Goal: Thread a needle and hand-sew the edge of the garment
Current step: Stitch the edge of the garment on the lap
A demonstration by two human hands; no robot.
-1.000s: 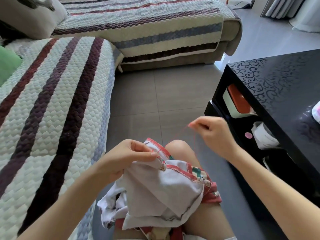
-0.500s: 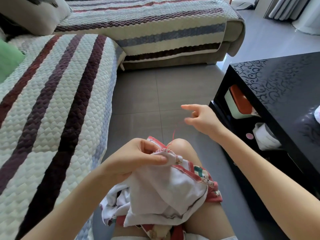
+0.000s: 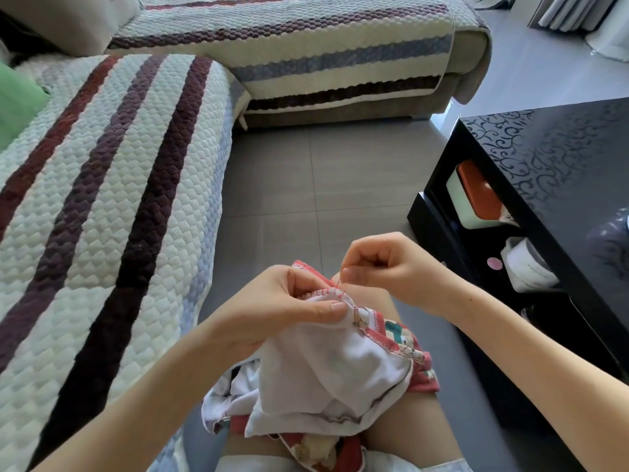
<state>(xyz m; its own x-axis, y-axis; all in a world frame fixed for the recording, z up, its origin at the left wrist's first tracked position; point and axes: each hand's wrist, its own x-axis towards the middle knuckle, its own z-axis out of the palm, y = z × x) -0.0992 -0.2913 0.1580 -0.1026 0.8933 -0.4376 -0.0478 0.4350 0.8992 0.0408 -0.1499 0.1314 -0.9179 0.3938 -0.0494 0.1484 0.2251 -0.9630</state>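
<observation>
A white garment (image 3: 326, 373) with a red-stitched edge and a printed red lining lies bunched on my lap. My left hand (image 3: 282, 308) pinches its hem between thumb and fingers, holding the stitched edge (image 3: 323, 291) up. My right hand (image 3: 384, 267) is right beside that edge, fingers curled, pinching a thin needle (image 3: 338, 284) that points down into the hem. A short length of red thread (image 3: 335, 277) shows between the fingertips and the cloth.
A striped quilted sofa (image 3: 102, 216) runs along my left and across the back. A glossy black coffee table (image 3: 551, 185) stands at my right, with boxes and a tape roll on its lower shelf (image 3: 476, 199). Grey floor tiles (image 3: 316, 178) lie between them.
My right hand came back from its outstretched pull, up and to the right, to the hem, and now pinches the needle at the edge. My left hand kept its hold on the garment.
</observation>
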